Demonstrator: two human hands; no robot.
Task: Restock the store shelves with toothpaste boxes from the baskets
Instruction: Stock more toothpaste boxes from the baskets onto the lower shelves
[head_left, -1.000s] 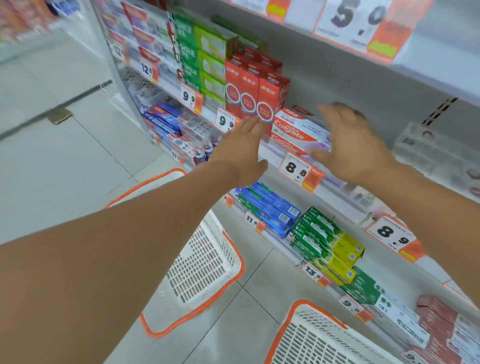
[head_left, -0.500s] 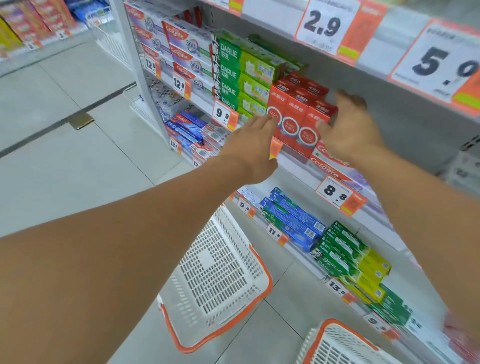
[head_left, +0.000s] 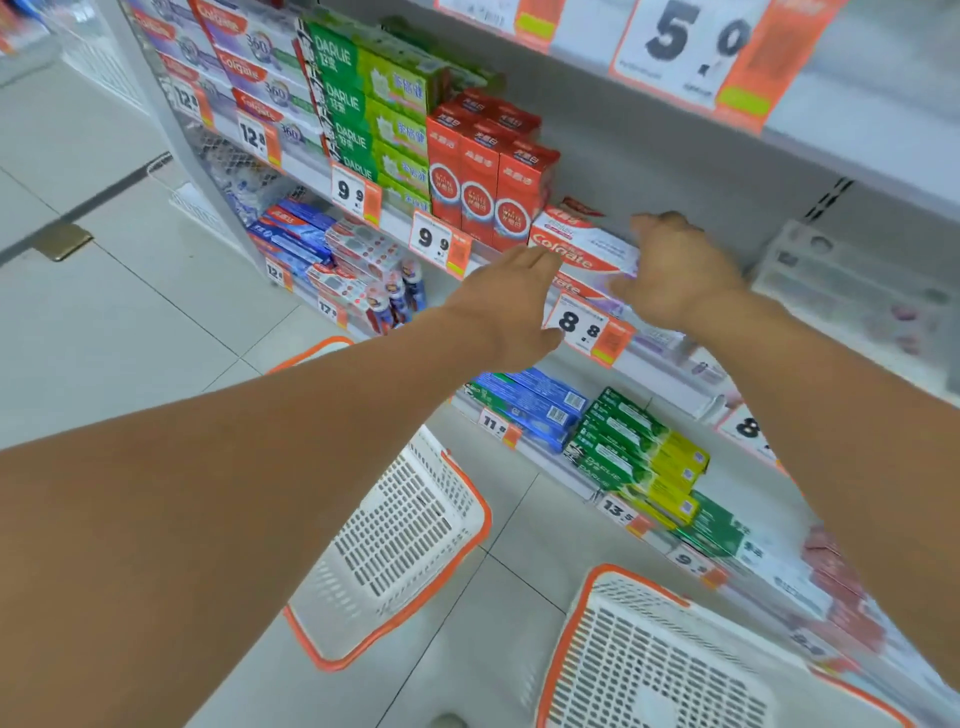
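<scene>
Both hands (head_left: 511, 296) (head_left: 675, 270) now lower, fingers (head_left: 540, 258) on Colgate boxes (head_left: 584, 247)

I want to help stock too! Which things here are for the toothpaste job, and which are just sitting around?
For the job:
- white Colgate boxes, with the left hand and right hand at them
- two baskets on the floor

Just there:
- red boxes
- green Darlie boxes
- 8.8 price tag

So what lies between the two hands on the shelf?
In the head view, the stacked Colgate boxes and the 8.8 price tag lie between left hand and right hand.
</scene>
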